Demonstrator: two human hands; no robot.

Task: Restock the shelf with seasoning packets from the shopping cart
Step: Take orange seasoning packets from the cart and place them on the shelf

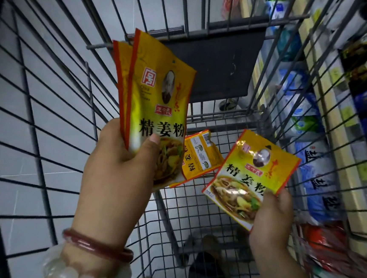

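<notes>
My left hand (120, 168) grips a small stack of yellow seasoning packets (157, 96) upright over the wire shopping cart (48, 96), thumb across the front one. My right hand (273, 215) pinches another yellow packet (250, 180) by its lower right corner, tilted, above the cart floor. One more yellow packet (201, 156) lies back side up on the cart's mesh bottom, between the two hands. The shelf (342, 139) runs along the right of the cart.
The cart's dark fold-down flap (217, 68) stands at its far end. Blue and white bagged goods (314, 177) and red packs (328, 247) fill the shelf rows at the right. Grey floor tiles show through the wires at the left.
</notes>
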